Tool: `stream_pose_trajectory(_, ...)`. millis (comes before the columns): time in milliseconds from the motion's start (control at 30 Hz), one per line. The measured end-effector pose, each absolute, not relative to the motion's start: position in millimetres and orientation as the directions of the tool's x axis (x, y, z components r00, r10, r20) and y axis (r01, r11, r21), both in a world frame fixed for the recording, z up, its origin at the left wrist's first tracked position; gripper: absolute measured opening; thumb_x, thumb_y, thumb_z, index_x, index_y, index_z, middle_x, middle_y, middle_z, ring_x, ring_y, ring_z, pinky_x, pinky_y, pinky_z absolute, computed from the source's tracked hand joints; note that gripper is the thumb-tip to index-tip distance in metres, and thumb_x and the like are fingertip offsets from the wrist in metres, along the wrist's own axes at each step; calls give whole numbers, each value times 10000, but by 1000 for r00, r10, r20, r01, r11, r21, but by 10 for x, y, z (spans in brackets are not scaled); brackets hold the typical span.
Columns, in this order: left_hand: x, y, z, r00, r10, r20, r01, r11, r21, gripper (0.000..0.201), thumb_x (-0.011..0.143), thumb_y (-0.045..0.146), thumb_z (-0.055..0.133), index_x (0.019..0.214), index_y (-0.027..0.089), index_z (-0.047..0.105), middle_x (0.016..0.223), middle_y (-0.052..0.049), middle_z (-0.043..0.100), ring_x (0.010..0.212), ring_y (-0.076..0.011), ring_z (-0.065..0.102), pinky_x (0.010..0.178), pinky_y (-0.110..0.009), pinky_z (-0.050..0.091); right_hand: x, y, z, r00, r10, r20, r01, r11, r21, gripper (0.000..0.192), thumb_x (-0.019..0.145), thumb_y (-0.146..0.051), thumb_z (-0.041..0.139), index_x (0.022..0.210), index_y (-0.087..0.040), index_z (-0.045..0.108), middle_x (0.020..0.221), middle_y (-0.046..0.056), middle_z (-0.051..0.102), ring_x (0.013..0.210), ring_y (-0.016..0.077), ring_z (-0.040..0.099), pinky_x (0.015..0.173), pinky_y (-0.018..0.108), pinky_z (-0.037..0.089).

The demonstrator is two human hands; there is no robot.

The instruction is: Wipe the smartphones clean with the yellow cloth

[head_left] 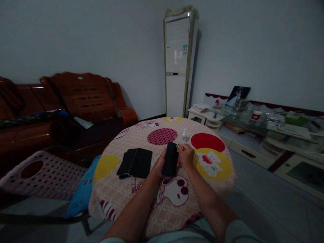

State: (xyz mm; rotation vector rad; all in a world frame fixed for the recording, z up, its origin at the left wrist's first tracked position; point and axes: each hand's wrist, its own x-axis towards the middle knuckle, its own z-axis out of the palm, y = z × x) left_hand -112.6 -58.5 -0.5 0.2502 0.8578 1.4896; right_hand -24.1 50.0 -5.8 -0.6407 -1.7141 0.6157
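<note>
Near the middle of the round table (121,199), a bit toward its far edge, the left hand (159,166) props up a dark phone (170,159). Fingers and thumb are clamped on its left long side and near end. Long axis runs from the person out toward the far edge, top end tipped up and away. Screen looks black; can't tell if it's on.

Right hand (186,156) sits just beside the phone's right long side, touching or nearly so. Its fingers are curled together, pinched on a small yellowish-green bit (180,146) at the fingertips (too small to say what it is), which sits by the phone's upper right corner. So the phone lies directly left of the right fingertips, and the left hand already has it.

Other stuff: two black flat slabs (136,163), prob. more phones or cases, overlap each other just left of the left hand, apart from it. A small white bottle (184,135) stands upright past the right hand toward the far edge, near but not touching. Nothing sits between the hands and the phone. Off the table: pink plastic stool (43,173) at left, wooden sofa (76,101) behind it, tall AC unit (178,64) at the back wall, cluttered low cabinet (265,131) at right.
</note>
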Motion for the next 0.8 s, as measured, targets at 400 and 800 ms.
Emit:
stream_pose_trajectory(400, -1177, -640, 31, -118, 944, -308, -767, 111, 632, 691, 911, 620, 306, 1106, 38, 625, 737, -156, 705, 569, -234, 669, 540, -327, 537, -159, 433, -82, -391, 539, 746, 137, 836, -532, 199, 829, -157, 537, 717, -184, 699, 680, 21, 606, 649, 129, 570, 621, 220, 407)
stream_pose_trajectory(800, -1242, -637, -31, -204, 887, -413, -813, 81, 576, 542, 923, 535, 398, 1033, 64, 643, 762, -126, 704, 641, -212, 681, 606, -295, 546, -210, 194, -158, -572, 376, 729, 82, 910, -406, 216, 820, -128, 557, 642, -203, 654, 632, 0, 559, 636, 130, 535, 604, 226, 380)
